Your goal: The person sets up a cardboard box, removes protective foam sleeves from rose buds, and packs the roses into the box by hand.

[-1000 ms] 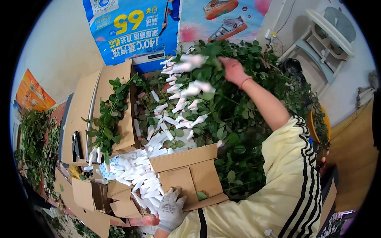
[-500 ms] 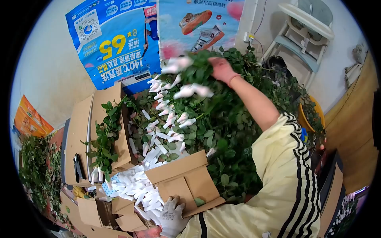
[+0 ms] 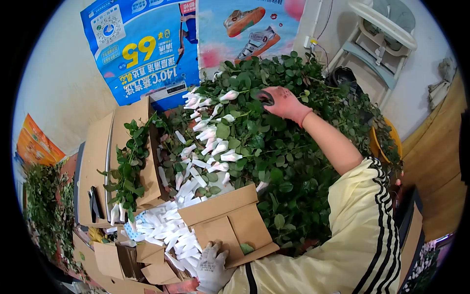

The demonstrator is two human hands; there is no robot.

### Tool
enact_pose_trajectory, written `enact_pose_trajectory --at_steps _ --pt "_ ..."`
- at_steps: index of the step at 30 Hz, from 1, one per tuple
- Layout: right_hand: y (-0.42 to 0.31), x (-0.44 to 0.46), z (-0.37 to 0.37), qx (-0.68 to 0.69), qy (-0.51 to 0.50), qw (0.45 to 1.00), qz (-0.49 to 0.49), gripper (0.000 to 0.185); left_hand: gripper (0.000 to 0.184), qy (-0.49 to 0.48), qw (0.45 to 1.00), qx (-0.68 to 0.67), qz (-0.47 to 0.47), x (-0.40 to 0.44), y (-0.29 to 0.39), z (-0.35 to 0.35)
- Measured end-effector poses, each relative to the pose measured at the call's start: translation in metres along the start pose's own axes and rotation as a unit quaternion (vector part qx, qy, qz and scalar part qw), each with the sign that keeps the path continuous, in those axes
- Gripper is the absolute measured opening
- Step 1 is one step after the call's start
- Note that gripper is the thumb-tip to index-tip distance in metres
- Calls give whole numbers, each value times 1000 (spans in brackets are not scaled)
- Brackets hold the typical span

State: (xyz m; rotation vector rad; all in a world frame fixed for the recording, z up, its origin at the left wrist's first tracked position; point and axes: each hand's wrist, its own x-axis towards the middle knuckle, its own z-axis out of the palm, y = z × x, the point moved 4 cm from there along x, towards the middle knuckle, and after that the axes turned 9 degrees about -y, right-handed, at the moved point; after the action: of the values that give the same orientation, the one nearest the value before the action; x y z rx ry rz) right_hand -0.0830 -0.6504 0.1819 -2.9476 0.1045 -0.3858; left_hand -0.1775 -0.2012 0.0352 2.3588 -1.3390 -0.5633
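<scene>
My right hand, in a pink glove with dark fingertips, is above the leafy heap of rose stems. Its thumb and fingers are curved but apart, and I see no stem held between them. Just left of it, rose heads in white sleeves lie on the leaves, with a row of similar heads running down toward me. My left hand, in a grey-white glove, rests its fingers on the lower left edge of a folded cardboard piece. Its thumb is hidden. Loose white sleeves are piled beside that hand.
On the left, a cardboard box carries a black stapler and a leafy rose bunch. Cut cardboard pieces stand at the lower left. A yellow basket and a high chair are at the right.
The blurred bunch of sleeved roses in my right hand has come down onto the heap and left its grasp. That hand has shifted slightly right and down. My left hand stays put.
</scene>
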Motion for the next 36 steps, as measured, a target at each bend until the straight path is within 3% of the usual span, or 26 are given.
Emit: enact_pose_trajectory --at_steps 2,4,5,7,8,10,12,14,16,18,20,22,24,26,30,31,34,36 --pt "10 -7 14 -86 -19 995 46 36 48 -4 1000 0 -3 -2 -2 3" --pt "32 -14 57 -196 -72 977 41 51 48 -6 1000 -3 -4 -2 -8 11" --pt "27 -17 70 -208 -147 966 44 56 51 28 999 -5 29 -2 -12 14" --pt "32 -37 114 -158 -191 968 45 57 50 23 999 -10 28 -1 -3 5" --pt "25 -43 125 -110 -312 942 64 54 51 17 1000 -20 16 -2 1 2" --pt "13 -60 136 -103 -355 929 32 52 50 26 999 -23 28 -1 4 -3" --pt "-11 -76 125 -197 -328 923 49 53 51 20 999 -17 20 -1 4 -3" --pt "-34 -107 111 -234 -130 963 1 55 52 37 999 -35 16 -4 -4 9" --pt "-85 -123 62 -75 -193 978 -6 58 54 15 999 -32 3 -6 -19 28" --pt "-111 -158 54 -17 -88 993 -82 58 59 3 999 -34 -7 -7 -22 33" --pt "-144 -188 31 51 -46 989 -128 57 61 -9 999 -20 -26 -6 -18 32" --pt "-172 -209 21 167 -154 962 -150 55 57 -27 999 12 -19 -5 -17 31" --pt "-190 -229 32 184 -150 949 -208 52 57 -30 999 29 -22 -5 -13 27" --pt "-204 -240 37 222 -185 939 -186 51 57 -22 999 34 -19 -7 -11 25" --pt "-234 -260 90 178 -139 955 -191 56 56 44 998 43 31 -9 -10 25" --pt "-242 -265 118 163 -158 959 -172 63 55 53 997 47 34 -10 -7 22" --pt "-243 -277 161 158 -133 970 -132 60 55 40 999 11 5 -12 -8 23" --pt "-241 -280 188 79 -94 984 -133 63 55 54 998 6 13 -14 -6 23"
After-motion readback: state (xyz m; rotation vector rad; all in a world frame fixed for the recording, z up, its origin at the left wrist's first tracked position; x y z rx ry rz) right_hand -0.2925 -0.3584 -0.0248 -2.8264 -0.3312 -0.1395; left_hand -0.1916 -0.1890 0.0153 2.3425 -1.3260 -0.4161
